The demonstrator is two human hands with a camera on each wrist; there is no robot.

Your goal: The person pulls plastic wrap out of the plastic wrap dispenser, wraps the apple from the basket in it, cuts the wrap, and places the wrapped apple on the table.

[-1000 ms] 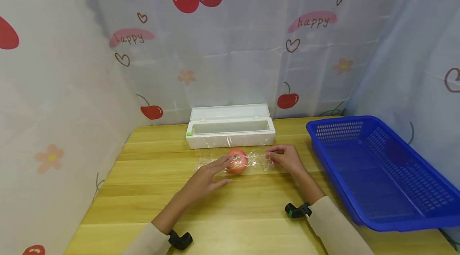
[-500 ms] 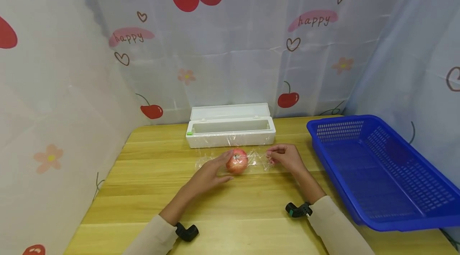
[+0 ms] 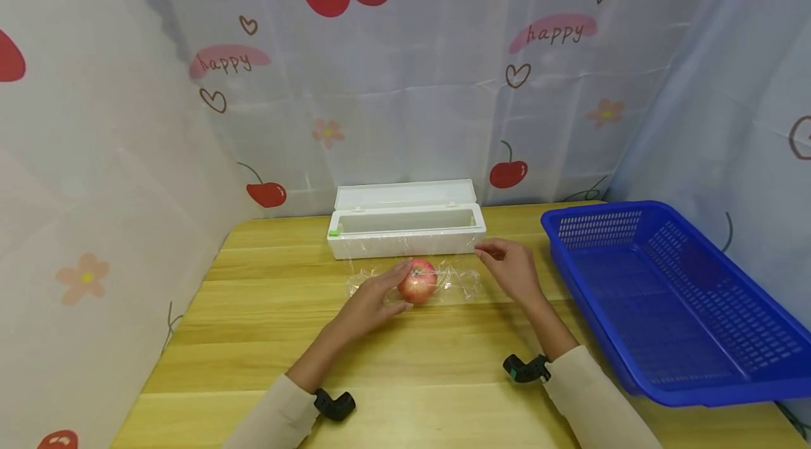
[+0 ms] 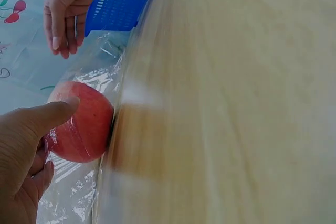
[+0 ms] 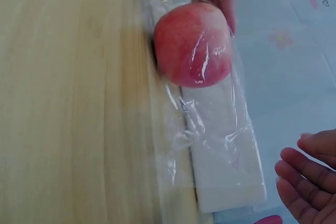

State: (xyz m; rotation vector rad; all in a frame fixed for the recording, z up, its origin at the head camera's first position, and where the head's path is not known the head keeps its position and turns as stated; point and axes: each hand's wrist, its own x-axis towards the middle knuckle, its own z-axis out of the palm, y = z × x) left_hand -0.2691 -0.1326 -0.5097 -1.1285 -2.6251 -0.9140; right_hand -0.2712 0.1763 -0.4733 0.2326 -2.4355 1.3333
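A red apple (image 3: 419, 283) sits on the table with clear cling film (image 3: 460, 281) over and around it. My left hand (image 3: 366, 307) grips the apple's left side; in the left wrist view the thumb (image 4: 59, 113) presses on the filmed skin and curled fingers lie behind. Crinkled film spreads out to both sides of the fruit and back toward a white cling film box (image 3: 405, 246) with its lid up. My right hand (image 3: 512, 272) hovers right of the film near the box's front right corner. Its fingers (image 5: 304, 179) are loosely bent and hold nothing.
A large blue plastic basket (image 3: 602, 322) stands on the right of the wooden table (image 3: 266, 336). Cherry-printed curtains (image 3: 412, 104) hang close behind the box and along both sides. A black camera is strapped to each wrist.
My right hand has let go of the film's right end and moved up toward the box. My left hand has shifted right and closed around the apple's side.
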